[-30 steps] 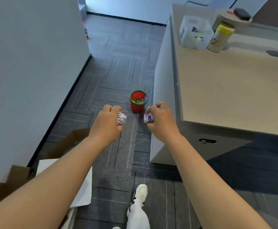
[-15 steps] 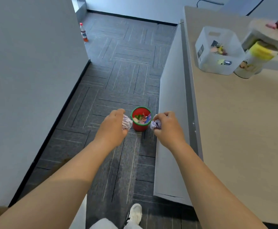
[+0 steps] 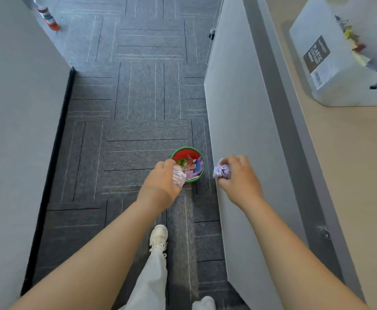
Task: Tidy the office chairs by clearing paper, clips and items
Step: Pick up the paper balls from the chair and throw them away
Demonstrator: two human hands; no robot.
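Observation:
A small red bin with a green rim (image 3: 197, 153) stands on the dark carpet beside the desk's side panel, with colourful scraps inside. My left hand (image 3: 163, 180) grips a crumpled white paper ball (image 3: 179, 178) at the bin's near left edge. My right hand (image 3: 239, 177) grips a second crumpled paper ball (image 3: 221, 171) just right of the bin, in front of the side panel. Both arms reach forward and down.
A grey wall (image 3: 15, 130) lines the left of the narrow carpeted aisle. The desk's grey side panel (image 3: 239, 108) and beige desktop (image 3: 350, 175) fill the right, with a white plastic container (image 3: 330, 70) on top. A bottle (image 3: 47, 16) stands far back left. My foot (image 3: 158, 238) is below the hands.
I have stepped closer and the view tilts more steeply down. The bin now lies directly under my hands, which still hold their paper balls.

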